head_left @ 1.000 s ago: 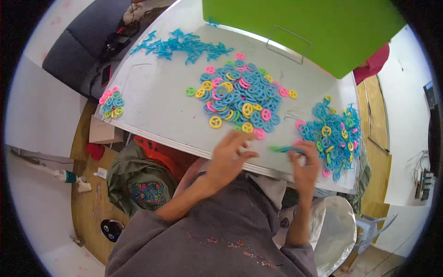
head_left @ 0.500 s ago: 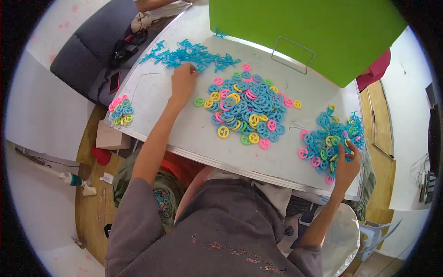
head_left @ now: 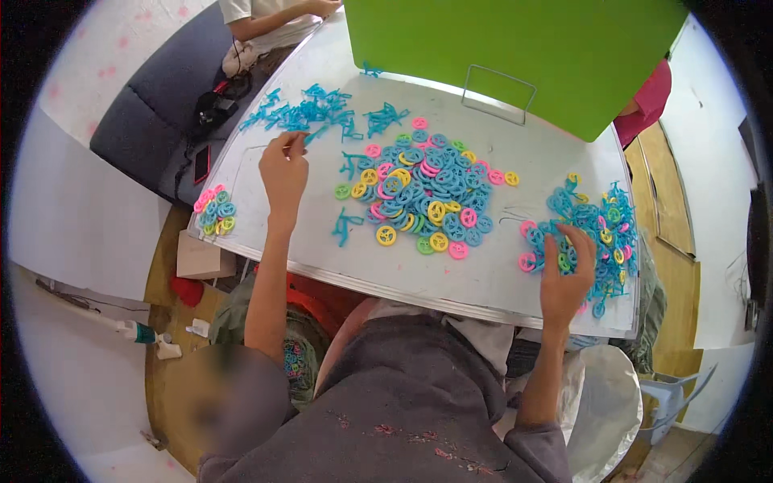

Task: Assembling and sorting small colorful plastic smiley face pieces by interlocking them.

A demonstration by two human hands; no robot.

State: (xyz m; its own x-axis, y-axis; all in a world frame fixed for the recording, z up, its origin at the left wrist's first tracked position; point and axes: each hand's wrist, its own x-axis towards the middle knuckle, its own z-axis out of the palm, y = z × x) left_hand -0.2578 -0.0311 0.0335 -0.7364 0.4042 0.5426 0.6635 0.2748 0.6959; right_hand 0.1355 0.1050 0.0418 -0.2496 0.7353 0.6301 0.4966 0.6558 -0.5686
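Note:
My left hand (head_left: 284, 175) is over the left of the table, thumb and fingers pinched on a small branched blue plastic piece (head_left: 314, 136). Just beyond it spreads a heap of similar blue pieces (head_left: 310, 109). Two single blue pieces, an upper one (head_left: 351, 164) and a lower one (head_left: 346, 225), lie left of a large pile of small toy wheels (head_left: 435, 189) in blue, pink, yellow and green. At the near-left edge of a mixed pile of blue pieces and wheels (head_left: 608, 241), my right hand (head_left: 568, 278) has its thumb and fingers curved apart.
A green board (head_left: 515, 56) with a wire stand (head_left: 499, 95) rises at the far side. A small wheel cluster (head_left: 215, 211) sits at the table's left corner. Another person's arm (head_left: 270, 26) shows at the upper left, and a red sleeve (head_left: 648, 97) beyond the board.
Two blue pieces now lie apart, left of the wheel pile. My left hand has shifted left and nearer; my right hand has moved left across the mixed pile. The other person's arm shows more.

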